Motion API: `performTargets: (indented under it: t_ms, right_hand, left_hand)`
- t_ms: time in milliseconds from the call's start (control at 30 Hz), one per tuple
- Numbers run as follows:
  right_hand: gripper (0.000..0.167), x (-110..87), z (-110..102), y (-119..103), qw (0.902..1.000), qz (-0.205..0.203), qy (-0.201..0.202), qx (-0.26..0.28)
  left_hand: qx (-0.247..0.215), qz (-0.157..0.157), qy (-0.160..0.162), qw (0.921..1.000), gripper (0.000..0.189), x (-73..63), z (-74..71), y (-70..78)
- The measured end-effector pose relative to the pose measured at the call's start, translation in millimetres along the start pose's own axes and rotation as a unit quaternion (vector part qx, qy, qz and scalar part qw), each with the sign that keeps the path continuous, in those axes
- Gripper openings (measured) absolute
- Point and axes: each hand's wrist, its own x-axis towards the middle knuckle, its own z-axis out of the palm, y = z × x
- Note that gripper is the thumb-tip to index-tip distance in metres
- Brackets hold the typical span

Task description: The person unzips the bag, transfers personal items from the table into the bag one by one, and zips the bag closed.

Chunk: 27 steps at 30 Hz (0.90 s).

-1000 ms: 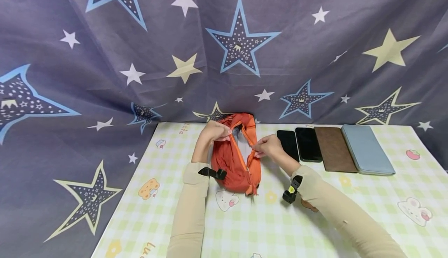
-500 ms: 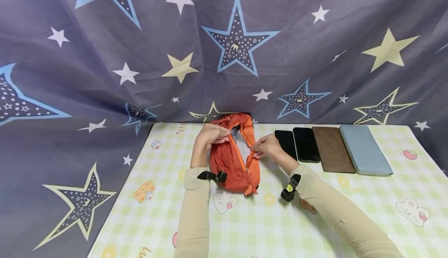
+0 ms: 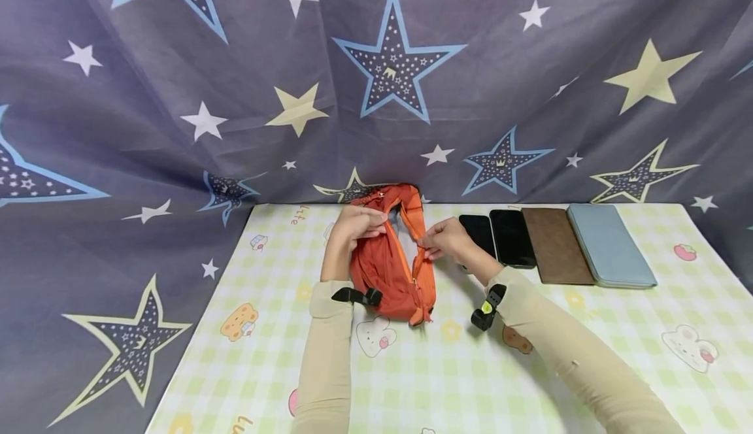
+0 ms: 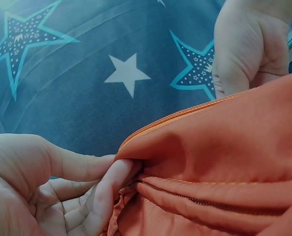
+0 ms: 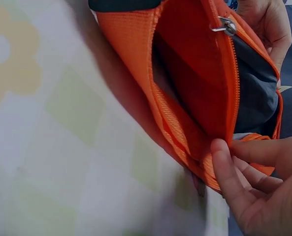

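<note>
One red-orange fabric bag (image 3: 379, 264) is laid unzipped on a green-and-white checked tablecloth (image 3: 447, 382); grey lining (image 3: 407, 241) is exposed inside. Its opening's left edge is pinched by the left hand (image 3: 355, 226), right edge by the right hand (image 3: 451, 238). Right of the bag, two black rectangular phones (image 3: 513, 238), one brown leather-like cover (image 3: 555, 244) and one light-blue flat case (image 3: 612, 244) are lined up. Behind the bag, one star-printed curtain (image 3: 476, 9) is hung.

Orange-red bag (image 3: 379, 267), green-white checked tablecloth (image 3: 459, 382), star-patterned grey backdrop (image 3: 494, 61).

Head view bright, even; wrist views dimmer, left bluish; tablecloth (image 5: 77, 162) blurred in right wrist view
</note>
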Motion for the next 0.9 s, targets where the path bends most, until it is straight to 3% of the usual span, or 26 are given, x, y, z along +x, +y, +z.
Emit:
performTargets:
  t_ms: [233, 400, 467, 667, 900]
  right_hand:
    - [0.023, -7.8, -14, -17, 0.9980, -0.013, -0.010, -0.061]
    - [0.027, -11.8, -38, -27, 0.9874, -0.039, 0.038, -0.149]
    - [0.031, -13.2, -48, -27, 0.9734, -0.050, 0.065, -0.214]
    - [0.046, -15.2, -75, -13, 0.9115, -0.074, 0.101, -0.392]
    - [0.080, -16.2, -92, 14, 0.8759, -0.080, 0.055, -0.473]
  left_hand:
    - [0.000, 0.001, -0.004, 1.0000, 0.027, -1.9, 2.7, -0.1]
    - [0.003, 0.001, -0.006, 1.0000, 0.027, -1.5, 1.9, -0.5]
    - [0.005, 0.001, -0.006, 1.0000, 0.028, -0.9, 0.9, -0.9]
    - [0.011, -0.003, -0.008, 0.9999, 0.029, 1.3, -0.3, -1.4]
    - [0.014, -0.011, -0.008, 0.9998, 0.028, 1.7, 0.6, -1.5]
